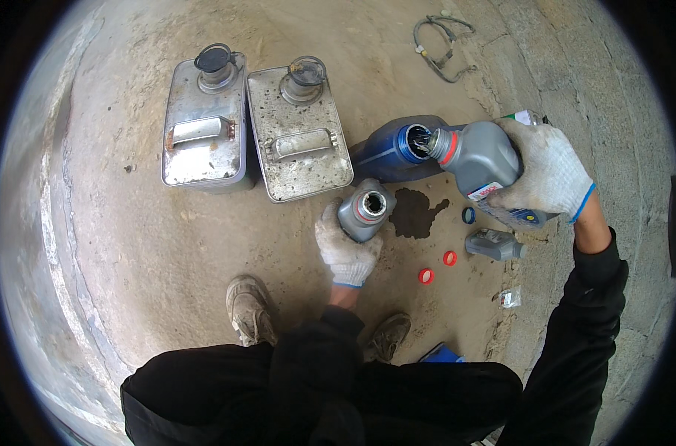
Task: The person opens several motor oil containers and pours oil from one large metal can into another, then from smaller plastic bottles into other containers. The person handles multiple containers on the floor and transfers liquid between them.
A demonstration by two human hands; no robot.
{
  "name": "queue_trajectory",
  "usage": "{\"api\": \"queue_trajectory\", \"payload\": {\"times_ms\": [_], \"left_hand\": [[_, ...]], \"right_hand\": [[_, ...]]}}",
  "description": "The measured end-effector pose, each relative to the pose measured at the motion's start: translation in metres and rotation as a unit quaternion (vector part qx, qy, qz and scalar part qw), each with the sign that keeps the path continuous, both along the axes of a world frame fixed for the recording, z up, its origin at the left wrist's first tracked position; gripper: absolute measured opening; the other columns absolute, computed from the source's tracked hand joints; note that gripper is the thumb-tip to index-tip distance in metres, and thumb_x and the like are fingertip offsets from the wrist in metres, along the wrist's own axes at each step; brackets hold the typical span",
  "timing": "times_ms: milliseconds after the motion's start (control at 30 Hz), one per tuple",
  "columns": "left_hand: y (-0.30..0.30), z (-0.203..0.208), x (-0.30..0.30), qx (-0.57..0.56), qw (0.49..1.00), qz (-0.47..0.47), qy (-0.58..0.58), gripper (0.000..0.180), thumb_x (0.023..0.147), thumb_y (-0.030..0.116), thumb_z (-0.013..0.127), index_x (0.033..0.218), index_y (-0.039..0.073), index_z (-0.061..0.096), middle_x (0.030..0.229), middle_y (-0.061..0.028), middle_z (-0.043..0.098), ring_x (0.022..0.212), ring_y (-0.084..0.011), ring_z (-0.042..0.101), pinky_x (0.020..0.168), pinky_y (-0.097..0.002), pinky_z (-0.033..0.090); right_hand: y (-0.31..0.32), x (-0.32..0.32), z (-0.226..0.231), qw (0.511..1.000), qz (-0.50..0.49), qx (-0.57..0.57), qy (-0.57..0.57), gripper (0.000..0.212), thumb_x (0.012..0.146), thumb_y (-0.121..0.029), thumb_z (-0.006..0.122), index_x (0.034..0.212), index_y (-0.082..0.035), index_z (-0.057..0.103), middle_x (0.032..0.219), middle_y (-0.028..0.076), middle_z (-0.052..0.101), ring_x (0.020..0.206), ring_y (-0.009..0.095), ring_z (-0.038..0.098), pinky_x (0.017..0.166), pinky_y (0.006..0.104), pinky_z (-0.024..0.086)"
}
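My right hand (553, 163), in a whitish knit glove with a blue cuff edge, grips a grey plastic bottle (486, 152) tipped toward the left. The bottle's neck, with a red ring, meets the open mouth of a dark blue plastic jug (386, 152); something dark and shiny shows between the two mouths. Wrapped round a second grey bottle (359, 221) is my gloved left hand (345, 253). That bottle is uncapped, its mouth facing up, with dark residue around the rim. How full it is cannot be seen.
Two rectangular metal cans (226, 160) with handles stand left of the jug. A dark puddle (414, 214) stains the floor. Right of it lie a blue cap (468, 215), a red cap (426, 276), another red cap and a small grey bottle (490, 244). A cable loop (420, 48) lies farther off.
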State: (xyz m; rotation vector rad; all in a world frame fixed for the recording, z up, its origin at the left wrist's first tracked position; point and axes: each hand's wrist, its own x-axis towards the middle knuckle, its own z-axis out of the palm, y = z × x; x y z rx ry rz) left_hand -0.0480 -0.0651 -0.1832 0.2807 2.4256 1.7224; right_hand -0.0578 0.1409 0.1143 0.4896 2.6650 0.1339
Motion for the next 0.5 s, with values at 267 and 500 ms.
{"api": "queue_trajectory", "payload": {"times_ms": [267, 500], "left_hand": [[-0.0004, -0.0028, 0.0004, 0.002, 1.000, -0.005, 0.003, 0.083, 0.058, 0.011, 0.084, 0.135, -0.003, 0.054, 0.124, -0.0228, 0.060, 0.116, -0.0404, 0.060, 0.103, -0.0469, 0.048], [0.0006, -0.0036, 0.0002, 0.006, 1.000, -0.005, -0.008, 0.083, 0.057, 0.010, 0.083, 0.134, -0.003, 0.054, 0.124, -0.0224, 0.061, 0.117, -0.0403, 0.059, 0.103, -0.0472, 0.048]], "right_hand": [[-0.0017, -0.0071, 0.0053, 0.999, 0.023, -0.015, 0.022, 0.073, 0.053, -0.040, 0.086, 0.111, 0.001, 0.071, 0.090, 0.023, 0.073, 0.084, 0.038, 0.074, 0.080, 0.0424, 0.058], [-0.0026, -0.0110, 0.0080, 0.999, 0.037, 0.002, 0.014, 0.074, 0.053, -0.040, 0.086, 0.112, 0.001, 0.071, 0.091, 0.023, 0.073, 0.084, 0.037, 0.074, 0.079, 0.0414, 0.059]]}}
